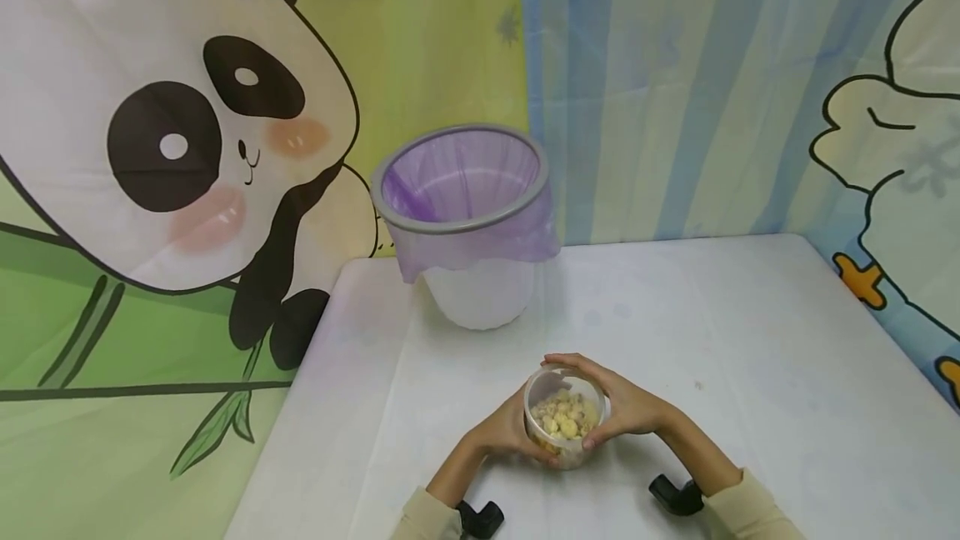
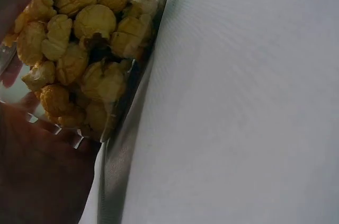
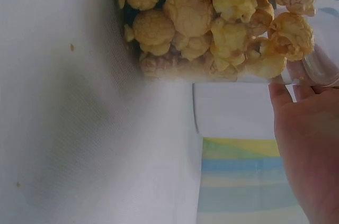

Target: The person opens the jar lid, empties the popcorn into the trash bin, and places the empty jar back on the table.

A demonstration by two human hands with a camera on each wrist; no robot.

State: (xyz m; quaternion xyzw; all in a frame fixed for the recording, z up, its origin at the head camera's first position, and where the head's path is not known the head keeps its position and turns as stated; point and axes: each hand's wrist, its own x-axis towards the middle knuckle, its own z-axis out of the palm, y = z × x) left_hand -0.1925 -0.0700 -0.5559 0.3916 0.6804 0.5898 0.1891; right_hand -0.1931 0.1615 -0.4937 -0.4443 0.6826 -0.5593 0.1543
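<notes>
Between both hands stands a clear plastic tub, partly filled with yellow popcorn. My left hand holds it from the left side, thumb toward the front. From the right, my right hand grips the tub, its fingers over the far rim and its thumb at the near side. The tub's top has no lid on it. In the left wrist view, golden popcorn shows through the wall, close over the white cloth. Popcorn also fills the upper part of the right wrist view.
A white bin with a grey rim and a purple bag stands at the table's back left. White cloth covers the table. Behind hang printed curtains with a panda at left. Small crumbs lie on the cloth.
</notes>
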